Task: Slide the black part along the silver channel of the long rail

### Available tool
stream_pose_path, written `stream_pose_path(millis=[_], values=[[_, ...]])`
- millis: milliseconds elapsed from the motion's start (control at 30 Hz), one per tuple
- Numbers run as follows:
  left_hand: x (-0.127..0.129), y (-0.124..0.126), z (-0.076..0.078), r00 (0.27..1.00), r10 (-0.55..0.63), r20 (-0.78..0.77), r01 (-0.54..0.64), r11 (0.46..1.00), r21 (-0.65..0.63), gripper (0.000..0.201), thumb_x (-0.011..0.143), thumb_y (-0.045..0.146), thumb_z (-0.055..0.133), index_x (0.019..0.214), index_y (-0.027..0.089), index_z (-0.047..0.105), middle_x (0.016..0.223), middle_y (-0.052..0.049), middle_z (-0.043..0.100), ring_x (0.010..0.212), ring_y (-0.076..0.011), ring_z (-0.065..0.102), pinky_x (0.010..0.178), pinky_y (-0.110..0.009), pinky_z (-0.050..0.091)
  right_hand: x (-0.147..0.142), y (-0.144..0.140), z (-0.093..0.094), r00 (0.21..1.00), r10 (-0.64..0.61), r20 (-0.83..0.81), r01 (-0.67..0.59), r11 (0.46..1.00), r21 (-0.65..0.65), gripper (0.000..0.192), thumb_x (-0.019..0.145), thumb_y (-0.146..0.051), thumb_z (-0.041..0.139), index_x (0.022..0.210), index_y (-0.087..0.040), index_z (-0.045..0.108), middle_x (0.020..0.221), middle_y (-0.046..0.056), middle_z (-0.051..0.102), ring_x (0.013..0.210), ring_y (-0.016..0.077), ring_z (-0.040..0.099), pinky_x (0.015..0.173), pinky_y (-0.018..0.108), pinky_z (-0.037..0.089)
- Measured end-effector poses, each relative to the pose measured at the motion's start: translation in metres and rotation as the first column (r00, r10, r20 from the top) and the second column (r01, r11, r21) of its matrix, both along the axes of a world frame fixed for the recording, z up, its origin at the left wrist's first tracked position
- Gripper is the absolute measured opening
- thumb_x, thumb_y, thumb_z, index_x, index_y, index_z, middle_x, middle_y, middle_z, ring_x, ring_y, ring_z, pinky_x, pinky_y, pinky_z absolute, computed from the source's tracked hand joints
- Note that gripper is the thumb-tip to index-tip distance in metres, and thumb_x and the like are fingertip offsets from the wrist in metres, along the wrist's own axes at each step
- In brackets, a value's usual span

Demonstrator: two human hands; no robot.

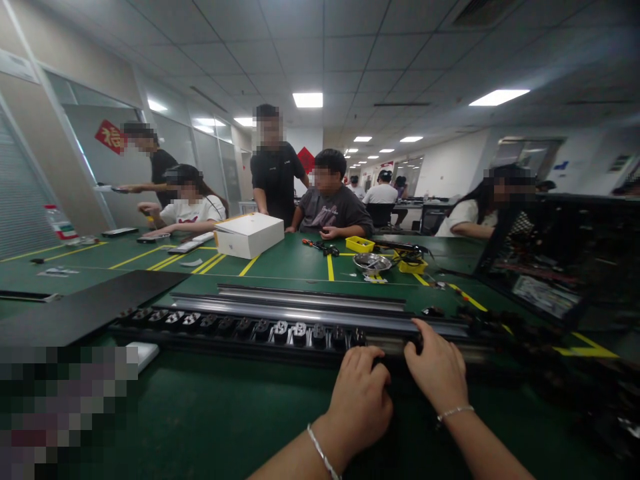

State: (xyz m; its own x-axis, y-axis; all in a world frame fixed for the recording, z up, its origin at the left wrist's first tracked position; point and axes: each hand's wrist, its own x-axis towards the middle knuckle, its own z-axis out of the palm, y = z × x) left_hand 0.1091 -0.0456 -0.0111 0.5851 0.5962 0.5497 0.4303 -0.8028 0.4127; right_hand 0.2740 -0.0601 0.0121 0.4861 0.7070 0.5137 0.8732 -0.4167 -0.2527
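A long black power strip with a row of sockets lies across the green table in front of me, with long metal rails just behind it. My left hand rests curled on the strip's near edge, fingers bent over it. My right hand sits beside it on the right, fingers hooked over the strip and the metal rail. Both wrists wear thin bracelets.
A white box, yellow trays, a metal bowl and pliers lie farther back. A black panel lies at left, a dark open computer case at right. Several people sit or stand across the green table.
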Motion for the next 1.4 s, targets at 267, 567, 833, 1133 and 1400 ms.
stream_pose_path(millis=[267, 567, 833, 1133, 1400], values=[[-0.001, 0.0, 0.003, 1.0, -0.015, -0.013, 0.015, 1.0, 0.006, 0.019, 0.071, 0.007, 0.051, 0.084, 0.019, 0.057, 0.123, -0.005, 0.052, 0.114, -0.0222, 0.046, 0.102, -0.042, 0.036, 0.013, -0.003, 0.001, 0.999, -0.034, -0.004, 0.034, 0.999, -0.026, 0.047, 0.081, -0.024, 0.035, 0.125, -0.016, 0.049, 0.111, 0.011, 0.065, 0.103, 0.0239, 0.058, 0.096, 0.041, 0.035], [-0.001, 0.001, 0.001, 1.0, -0.029, -0.007, 0.029, 0.999, 0.019, 0.017, 0.073, 0.009, 0.052, 0.084, 0.019, 0.057, 0.127, -0.004, 0.052, 0.116, -0.0224, 0.045, 0.103, -0.042, 0.035, 0.022, -0.005, 0.004, 0.996, -0.088, -0.019, 0.087, 0.995, -0.055, 0.047, 0.081, -0.024, 0.035, 0.124, -0.016, 0.051, 0.114, 0.012, 0.064, 0.105, 0.0249, 0.058, 0.095, 0.042, 0.037], [-0.002, 0.002, 0.003, 0.999, -0.037, -0.029, 0.037, 0.999, 0.018, 0.015, 0.073, 0.011, 0.054, 0.084, 0.019, 0.057, 0.127, -0.004, 0.052, 0.116, -0.0213, 0.045, 0.103, -0.04, 0.035, 0.032, -0.007, 0.004, 0.989, -0.135, -0.053, 0.131, 0.989, -0.069, 0.05, 0.081, -0.026, 0.033, 0.128, -0.017, 0.048, 0.121, 0.012, 0.06, 0.11, 0.0265, 0.055, 0.1, 0.045, 0.033], [-0.002, 0.002, 0.002, 0.999, -0.033, -0.022, 0.034, 0.999, 0.019, 0.014, 0.074, 0.012, 0.054, 0.084, 0.019, 0.058, 0.128, -0.004, 0.052, 0.117, -0.0211, 0.045, 0.105, -0.04, 0.033, 0.037, -0.008, 0.004, 0.986, -0.154, -0.068, 0.149, 0.987, -0.064, 0.05, 0.08, -0.026, 0.033, 0.127, -0.017, 0.048, 0.122, 0.013, 0.058, 0.11, 0.0274, 0.055, 0.1, 0.045, 0.034], [-0.003, 0.002, 0.003, 0.999, -0.042, -0.029, 0.043, 0.999, 0.018, 0.015, 0.073, 0.011, 0.053, 0.084, 0.019, 0.058, 0.127, -0.004, 0.052, 0.118, -0.0213, 0.044, 0.104, -0.04, 0.034, 0.048, -0.01, 0.008, 0.973, -0.198, -0.116, 0.187, 0.977, -0.099, 0.051, 0.08, -0.027, 0.033, 0.129, -0.018, 0.048, 0.122, 0.012, 0.058, 0.113, 0.0281, 0.053, 0.101, 0.046, 0.033]])
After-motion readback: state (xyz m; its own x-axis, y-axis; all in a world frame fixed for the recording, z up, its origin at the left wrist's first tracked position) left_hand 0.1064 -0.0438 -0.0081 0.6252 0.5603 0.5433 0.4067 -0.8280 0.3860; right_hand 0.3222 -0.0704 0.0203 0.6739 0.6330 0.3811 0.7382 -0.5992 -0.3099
